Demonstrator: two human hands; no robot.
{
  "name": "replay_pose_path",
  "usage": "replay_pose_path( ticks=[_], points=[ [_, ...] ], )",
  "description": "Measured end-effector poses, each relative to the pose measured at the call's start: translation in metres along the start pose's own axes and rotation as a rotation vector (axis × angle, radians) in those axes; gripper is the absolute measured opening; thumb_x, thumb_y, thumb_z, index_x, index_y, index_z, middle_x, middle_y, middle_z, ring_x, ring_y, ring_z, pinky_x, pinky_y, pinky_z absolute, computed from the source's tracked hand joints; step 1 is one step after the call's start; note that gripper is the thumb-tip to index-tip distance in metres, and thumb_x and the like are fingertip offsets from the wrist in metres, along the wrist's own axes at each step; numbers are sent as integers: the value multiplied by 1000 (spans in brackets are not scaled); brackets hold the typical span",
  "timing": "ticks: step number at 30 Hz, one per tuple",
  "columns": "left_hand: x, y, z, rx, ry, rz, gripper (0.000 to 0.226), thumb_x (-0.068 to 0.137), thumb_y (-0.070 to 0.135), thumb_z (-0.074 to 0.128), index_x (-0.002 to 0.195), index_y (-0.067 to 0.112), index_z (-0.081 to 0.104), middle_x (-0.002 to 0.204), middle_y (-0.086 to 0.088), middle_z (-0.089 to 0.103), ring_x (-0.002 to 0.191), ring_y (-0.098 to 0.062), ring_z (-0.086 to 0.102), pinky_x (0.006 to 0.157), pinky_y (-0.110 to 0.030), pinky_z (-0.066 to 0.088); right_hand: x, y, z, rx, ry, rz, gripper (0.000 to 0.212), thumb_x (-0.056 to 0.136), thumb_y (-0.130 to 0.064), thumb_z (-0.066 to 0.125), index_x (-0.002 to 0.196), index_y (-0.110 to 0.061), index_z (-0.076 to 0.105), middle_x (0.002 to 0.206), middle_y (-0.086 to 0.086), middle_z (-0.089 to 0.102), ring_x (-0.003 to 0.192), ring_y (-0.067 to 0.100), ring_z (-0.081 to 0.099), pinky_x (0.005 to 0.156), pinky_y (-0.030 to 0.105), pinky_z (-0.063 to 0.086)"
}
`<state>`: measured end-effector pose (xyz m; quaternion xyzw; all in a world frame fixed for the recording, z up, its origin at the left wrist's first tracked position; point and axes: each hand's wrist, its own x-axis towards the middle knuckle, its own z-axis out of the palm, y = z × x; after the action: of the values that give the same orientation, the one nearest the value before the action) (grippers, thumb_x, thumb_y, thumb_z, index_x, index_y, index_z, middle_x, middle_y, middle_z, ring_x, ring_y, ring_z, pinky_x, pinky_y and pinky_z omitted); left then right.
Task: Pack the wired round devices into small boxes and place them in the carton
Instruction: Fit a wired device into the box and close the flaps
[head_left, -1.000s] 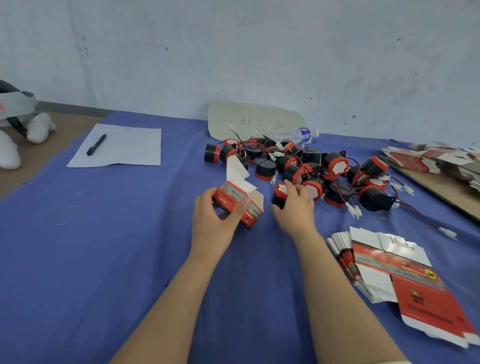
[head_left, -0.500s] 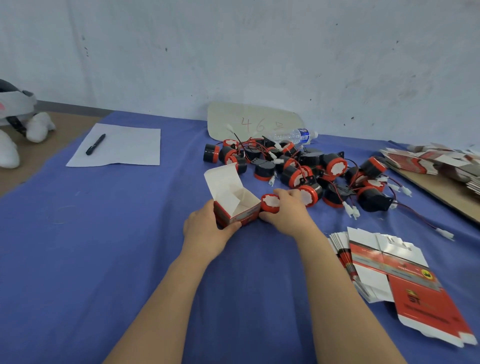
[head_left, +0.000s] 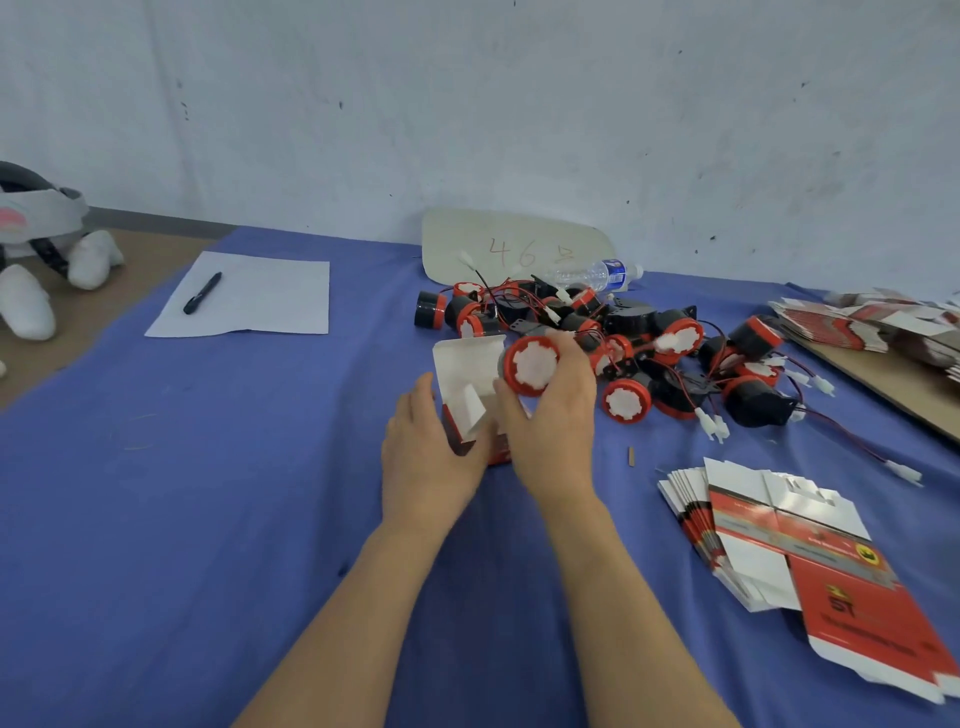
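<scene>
On my feed the small box (head_left: 467, 374) sits on the blue-covered counter (head_left: 208, 493) near mid-frame, and I place everything else from it. My left hand (head_left: 431, 457) grips the box low down, fingers and thumb wrapped round its red lower part. The box's mouth opens upward and toward me. Its white lid flap is raised on the far side, and a small white inner flap stands inside. My right hand (head_left: 550, 426) holds one round device (head_left: 531, 365) just above the box's right edge, thumb on the near rim and fingers curled over the far side. The device's red-rimmed white face points toward me and slightly left, so its short axis runs away from me toward the wall. Its body is mostly hidden by the fingers, and I cannot make out its wire. Beyond the box and to its right lies the heap of devices (head_left: 623, 332), black bodies with red rims, tangled red and black wires and white plugs, faces turned every way. Right of the box and nearer to me is a fanned stack of flat box blanks (head_left: 769, 540). Behind the box, against the wall, lean a pale card (head_left: 509, 244) marked "46" and a water bottle (head_left: 597, 274) on its side. Well left of the box is a white sheet (head_left: 249, 296) with a black pen (head_left: 202, 292) on it.
</scene>
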<state>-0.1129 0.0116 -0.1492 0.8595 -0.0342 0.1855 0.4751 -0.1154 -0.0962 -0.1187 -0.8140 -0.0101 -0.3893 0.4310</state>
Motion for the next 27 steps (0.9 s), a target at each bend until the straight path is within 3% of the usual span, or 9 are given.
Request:
replay_pose_path(
  ticks=[3, 7, 10, 12, 16, 19, 22, 24, 27],
  points=[
    [1, -3, 0, -23, 45, 47, 48, 93, 31, 54, 136, 18, 38, 130, 3, 50, 104, -18, 56, 75, -29, 42, -7, 5, 8, -116, -25, -46, 58, 87, -17, 66, 137, -9, 39, 136, 8, 42, 127, 22, 35, 107, 32, 32],
    [1, -3, -1, 1, 72, 41, 48, 96, 16, 46, 141, 16, 32, 124, 0, 55, 97, -24, 59, 72, -36, 47, -9, 8, 9, -222, -42, -58, 54, 88, -17, 64, 138, -11, 41, 135, 11, 41, 127, 28, 35, 105, 39, 37],
    [0, 1, -1, -23, 73, 48, 57, 95, 15, 45, 147, 23, 22, 107, 9, 50, 80, -19, 56, 62, -30, 40, -7, 8, 4, -200, 43, -1, 55, 90, -20, 62, 139, -10, 39, 135, 12, 42, 123, 29, 41, 99, 36, 41],
    [-1, 1, -1, -14, 76, 51, 56, 94, 16, 45, 145, 27, 24, 106, 11, 46, 79, -18, 54, 64, -29, 38, -4, 10, -1, -181, 105, 18, 55, 91, -20, 62, 139, -8, 38, 135, 14, 42, 122, 29, 43, 96, 34, 41],
    [-1, 1, -1, 77, 79, 55, 29, 96, 23, 44, 125, 22, 42, 116, 1, 47, 80, -20, 54, 63, -30, 39, 2, 19, -15, -264, 146, 116, 59, 91, -18, 63, 142, -7, 36, 136, 18, 41, 123, 33, 41, 99, 39, 41],
    [1, 2, -3, 20, 85, -6, 35, 97, 21, 40, 132, 18, 36, 98, -1, 56, 76, -21, 54, 64, -33, 42, 3, 27, -21, -433, 28, 225, 62, 90, -19, 62, 144, -9, 32, 136, 19, 39, 122, 36, 40, 98, 43, 39],
    [1, 3, -3, 5, 105, -56, 48, 97, 18, 34, 144, 20, 24, 67, -4, 53, 61, -23, 50, 50, -34, 35, 0, 30, -18, -527, -215, 275, 60, 90, -18, 60, 143, -13, 32, 137, 19, 39, 120, 38, 42, 98, 43, 39],
    [3, 3, -6, -48, 100, -103, 45, 98, 18, 30, 143, 22, 30, 72, -7, 56, 67, -28, 53, 56, -38, 41, -2, 30, -15, -500, -322, 271, 56, 90, -14, 57, 141, -16, 35, 137, 16, 40, 117, 38, 43, 93, 41, 39],
    [11, -1, -11, -324, 24, -309, 35, 98, 15, 29, 127, 16, 48, 92, -11, 60, 72, -26, 60, 66, -40, 53, -1, 31, -15, -480, -339, 249, 53, 89, -10, 54, 139, -19, 39, 135, 12, 42, 116, 35, 44, 87, 39, 40]
  ],
)
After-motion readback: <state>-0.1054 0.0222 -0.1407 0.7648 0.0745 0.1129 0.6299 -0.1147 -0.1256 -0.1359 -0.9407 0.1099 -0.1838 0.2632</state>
